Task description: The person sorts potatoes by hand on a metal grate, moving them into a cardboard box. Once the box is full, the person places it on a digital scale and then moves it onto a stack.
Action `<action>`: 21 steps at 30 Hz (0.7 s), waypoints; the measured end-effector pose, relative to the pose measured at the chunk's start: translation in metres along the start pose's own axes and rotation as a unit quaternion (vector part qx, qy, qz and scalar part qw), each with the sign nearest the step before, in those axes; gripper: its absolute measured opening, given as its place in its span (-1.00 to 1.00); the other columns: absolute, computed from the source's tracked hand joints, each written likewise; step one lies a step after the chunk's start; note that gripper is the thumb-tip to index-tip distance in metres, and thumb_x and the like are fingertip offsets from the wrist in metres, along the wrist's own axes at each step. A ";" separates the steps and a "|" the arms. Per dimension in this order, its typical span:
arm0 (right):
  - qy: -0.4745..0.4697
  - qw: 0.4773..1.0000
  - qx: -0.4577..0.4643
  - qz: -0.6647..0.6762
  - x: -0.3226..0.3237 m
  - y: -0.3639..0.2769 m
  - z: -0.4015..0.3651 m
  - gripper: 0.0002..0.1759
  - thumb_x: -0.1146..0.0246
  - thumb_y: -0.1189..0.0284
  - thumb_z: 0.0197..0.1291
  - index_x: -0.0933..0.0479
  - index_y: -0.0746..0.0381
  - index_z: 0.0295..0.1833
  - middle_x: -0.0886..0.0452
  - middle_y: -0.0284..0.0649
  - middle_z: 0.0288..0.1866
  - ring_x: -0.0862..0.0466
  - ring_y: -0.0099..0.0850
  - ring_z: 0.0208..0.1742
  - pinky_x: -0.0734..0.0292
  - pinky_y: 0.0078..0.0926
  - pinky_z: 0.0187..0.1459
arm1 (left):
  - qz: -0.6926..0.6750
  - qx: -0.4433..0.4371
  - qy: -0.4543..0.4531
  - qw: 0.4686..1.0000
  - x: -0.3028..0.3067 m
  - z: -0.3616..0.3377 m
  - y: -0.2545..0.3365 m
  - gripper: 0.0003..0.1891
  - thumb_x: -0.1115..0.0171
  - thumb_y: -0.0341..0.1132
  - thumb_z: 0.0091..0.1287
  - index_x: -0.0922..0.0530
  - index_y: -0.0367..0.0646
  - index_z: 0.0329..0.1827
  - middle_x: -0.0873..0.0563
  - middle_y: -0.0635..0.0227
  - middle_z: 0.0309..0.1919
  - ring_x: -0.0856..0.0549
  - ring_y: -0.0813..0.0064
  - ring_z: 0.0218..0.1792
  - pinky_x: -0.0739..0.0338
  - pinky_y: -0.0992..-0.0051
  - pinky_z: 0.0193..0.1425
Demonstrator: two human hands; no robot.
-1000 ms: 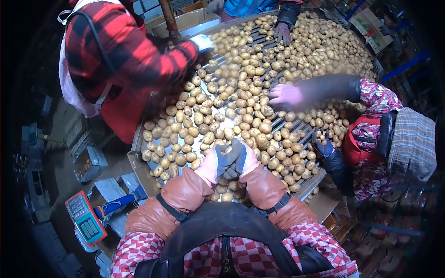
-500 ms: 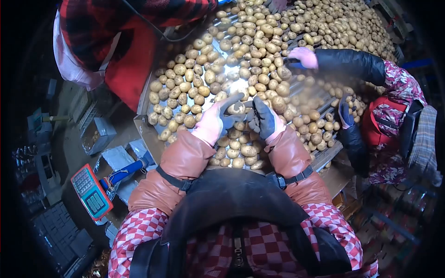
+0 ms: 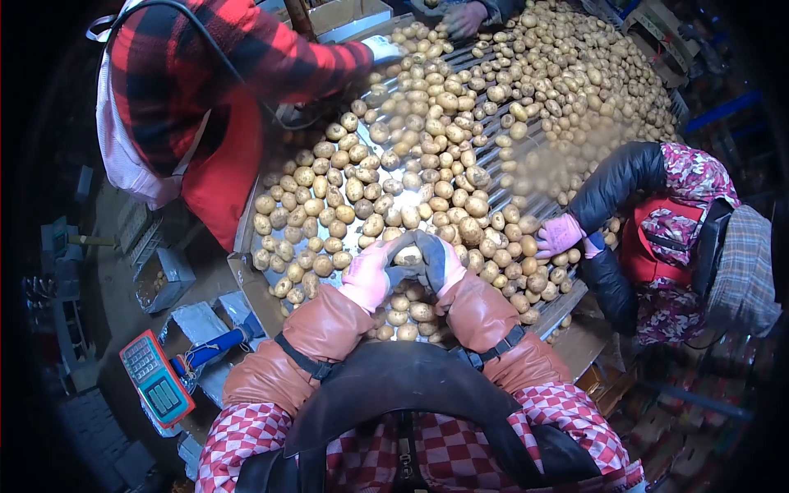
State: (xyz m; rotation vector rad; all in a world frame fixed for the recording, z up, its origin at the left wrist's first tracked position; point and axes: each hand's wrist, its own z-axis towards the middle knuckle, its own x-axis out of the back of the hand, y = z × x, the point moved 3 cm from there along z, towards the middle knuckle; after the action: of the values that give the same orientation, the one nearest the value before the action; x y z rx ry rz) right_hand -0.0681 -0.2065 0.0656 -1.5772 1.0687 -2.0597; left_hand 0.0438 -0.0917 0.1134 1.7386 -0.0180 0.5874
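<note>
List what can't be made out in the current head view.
- Potato between left hand and right hand, head view: partly hidden by gloved fingers.
- Scale, head view: any reading is too small.
- Far co-worker's sleeve, head view: cut off by top edge.
- Potatoes right of centre, head view: blurred, cause unclear.

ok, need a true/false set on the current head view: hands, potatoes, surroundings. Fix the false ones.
1. The left hand and right hand cup a potato between them. True.
2. Both those hands are bare. False: they wear grey-and-pink gloves.
3. A keypad device stands left of the table. True.
4. The plaid-sleeved co-worker reaches out with a black glove. False: that white glove is plainly light.
5. Many loose potatoes lie beyond the hands. True.
</note>
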 end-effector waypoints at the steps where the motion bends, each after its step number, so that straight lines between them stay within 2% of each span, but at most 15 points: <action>1: -0.001 0.925 -0.165 0.341 -0.004 0.008 -0.001 -0.76 -0.06 0.41 0.48 -0.56 0.23 0.10 -0.66 -0.33 -0.10 -0.67 -0.51 -0.09 -0.63 -0.51 -0.09 | 0.001 -0.004 0.002 1.000 -0.001 0.000 -0.003 -0.39 -0.46 -0.43 0.17 -0.54 -0.07 0.35 -0.66 0.04 0.16 -0.66 0.07 0.16 -0.55 0.24 0.24; 2: -0.002 0.713 -0.304 0.632 -0.012 0.011 -0.003 -0.75 -0.06 0.38 0.47 -0.56 0.23 0.09 -0.66 -0.35 -0.12 -0.67 -0.51 -0.12 -0.62 -0.50 -0.10 | 0.042 -0.037 0.019 0.998 -0.002 0.001 -0.005 -0.40 -0.46 -0.42 0.18 -0.54 -0.09 0.35 -0.65 0.05 0.18 -0.65 0.10 0.19 -0.54 0.25 0.27; 5: -0.007 0.764 -0.363 0.533 -0.020 0.020 -0.006 -0.69 -0.09 0.23 0.44 -0.60 0.20 0.03 -0.65 -0.36 -0.20 -0.66 -0.54 -0.20 -0.59 -0.51 -0.23 | 0.087 -0.054 0.064 0.993 -0.007 0.002 0.001 -0.42 -0.46 -0.38 0.23 -0.53 -0.14 0.35 -0.64 0.05 0.20 -0.62 0.15 0.24 -0.50 0.27 0.33; 6: -0.012 0.940 -0.168 0.297 -0.011 0.014 -0.004 -0.61 -0.10 0.10 0.42 -0.62 0.18 0.01 -0.66 -0.35 -0.23 -0.65 -0.56 -0.25 -0.55 -0.54 -0.32 | 0.063 -0.027 0.034 0.997 -0.011 0.003 -0.009 -0.40 -0.46 -0.37 0.24 -0.50 -0.15 0.37 -0.64 0.05 0.20 -0.62 0.17 0.24 -0.50 0.29 0.33; 8: -0.060 0.918 -0.212 0.330 -0.039 0.040 -0.015 -0.60 -0.09 0.11 0.42 -0.62 0.19 0.03 -0.66 -0.33 -0.22 -0.66 -0.53 -0.24 -0.55 -0.52 -0.31 | -0.037 0.041 -0.015 0.998 -0.011 0.003 -0.013 -0.31 -0.48 -0.39 0.24 -0.41 -0.19 0.45 -0.62 0.05 0.23 -0.61 0.24 0.26 -0.47 0.32 0.36; 9: -0.107 0.891 -0.256 0.360 -0.051 0.050 -0.020 -0.60 -0.08 0.12 0.43 -0.61 0.20 0.04 -0.67 -0.31 -0.22 -0.66 -0.51 -0.23 -0.55 -0.51 -0.29 | -0.037 0.039 -0.011 0.999 -0.011 0.002 -0.014 -0.31 -0.48 -0.39 0.24 -0.41 -0.19 0.45 -0.62 0.05 0.23 -0.61 0.24 0.26 -0.47 0.32 0.36; 10: -0.085 0.873 -0.293 0.379 -0.037 0.032 -0.021 -0.61 -0.12 0.19 0.40 -0.58 0.26 0.09 -0.69 -0.26 -0.18 -0.67 -0.43 -0.22 -0.57 -0.49 -0.22 | -0.045 0.014 -0.012 0.999 -0.012 0.001 -0.015 -0.27 -0.48 -0.42 0.23 -0.36 -0.20 0.48 -0.63 0.07 0.23 -0.59 0.28 0.28 -0.46 0.34 0.37; 11: -0.087 0.876 -0.288 0.377 -0.022 0.013 -0.017 -0.61 -0.12 0.19 0.40 -0.58 0.26 0.09 -0.69 -0.26 -0.18 -0.67 -0.43 -0.22 -0.57 -0.49 -0.22 | -0.052 -0.010 -0.013 0.998 -0.012 0.000 -0.016 -0.22 -0.48 -0.46 0.22 -0.32 -0.20 0.52 -0.63 0.09 0.23 -0.58 0.32 0.30 -0.44 0.35 0.38; 12: -0.111 0.927 -0.203 0.294 -0.008 -0.007 -0.010 -0.62 -0.16 0.21 0.37 -0.57 0.27 0.10 -0.69 -0.25 -0.17 -0.68 -0.41 -0.21 -0.58 -0.48 -0.21 | -0.016 0.068 -0.030 0.997 -0.013 0.000 -0.015 -0.08 -0.47 -0.51 0.19 -0.14 -0.21 0.60 -0.61 0.11 0.25 -0.54 0.34 0.33 -0.41 0.36 0.40; 13: -0.131 0.963 -0.115 0.207 0.003 -0.024 -0.006 -0.62 -0.20 0.23 0.35 -0.56 0.28 0.11 -0.70 -0.24 -0.16 -0.68 -0.39 -0.20 -0.58 -0.47 -0.21 | -0.015 0.067 -0.026 0.997 -0.012 -0.001 -0.016 -0.08 -0.47 -0.51 0.19 -0.14 -0.21 0.60 -0.61 0.11 0.25 -0.54 0.34 0.33 -0.41 0.36 0.40; 14: -0.180 0.914 -0.242 0.271 0.006 -0.028 -0.006 -0.64 -0.27 0.31 0.29 -0.55 0.27 0.12 -0.70 -0.21 -0.13 -0.69 -0.39 -0.17 -0.60 -0.47 -0.17 | -0.051 0.063 -0.047 0.996 -0.015 -0.003 -0.019 -0.02 -0.48 -0.52 0.17 -0.06 -0.18 0.63 -0.59 0.11 0.27 -0.55 0.34 0.32 -0.41 0.37 0.40; 15: -0.180 0.915 -0.241 0.271 0.002 -0.025 -0.011 -0.64 -0.27 0.31 0.29 -0.55 0.27 0.12 -0.70 -0.21 -0.13 -0.69 -0.39 -0.17 -0.60 -0.47 -0.17 | -0.087 0.058 -0.068 0.992 -0.017 -0.004 -0.020 0.05 -0.48 -0.53 0.15 0.02 -0.16 0.65 -0.58 0.10 0.28 -0.55 0.33 0.32 -0.41 0.38 0.40; 17: -0.100 0.893 -0.161 0.409 -0.007 -0.017 -0.022 -0.67 -0.29 0.41 0.26 -0.55 0.28 0.12 -0.71 -0.19 -0.10 -0.69 -0.40 -0.12 -0.61 -0.46 -0.09 | -0.153 0.068 -0.102 0.981 -0.014 -0.010 -0.008 0.07 -0.49 -0.44 0.18 0.08 -0.12 0.66 -0.53 0.06 0.35 -0.53 0.30 0.35 -0.40 0.37 0.41; 18: -0.111 0.917 -0.157 0.350 -0.008 -0.014 -0.024 -0.69 -0.29 0.45 0.26 -0.56 0.28 0.11 -0.71 -0.21 -0.09 -0.69 -0.44 -0.08 -0.62 -0.46 -0.05 | -0.127 0.060 -0.099 0.985 -0.010 -0.015 0.008 0.05 -0.48 -0.38 0.21 0.08 -0.11 0.67 -0.52 0.05 0.37 -0.52 0.28 0.37 -0.40 0.37 0.42; 21: -0.072 0.922 -0.109 0.364 -0.010 -0.013 -0.024 -0.71 -0.30 0.44 0.27 -0.57 0.28 0.08 -0.71 -0.24 -0.08 -0.70 -0.43 -0.05 -0.62 -0.43 0.00 | -0.117 0.033 -0.080 0.989 -0.012 -0.022 0.011 -0.04 -0.43 -0.21 0.30 0.00 -0.11 0.66 -0.49 0.04 0.41 -0.52 0.22 0.39 -0.40 0.35 0.42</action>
State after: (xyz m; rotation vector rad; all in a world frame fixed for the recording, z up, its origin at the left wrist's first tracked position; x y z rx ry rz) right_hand -0.0846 -0.1827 0.0657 -1.1343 1.5666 -1.3392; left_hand 0.0219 -0.0780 0.1221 1.8176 0.0925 0.2782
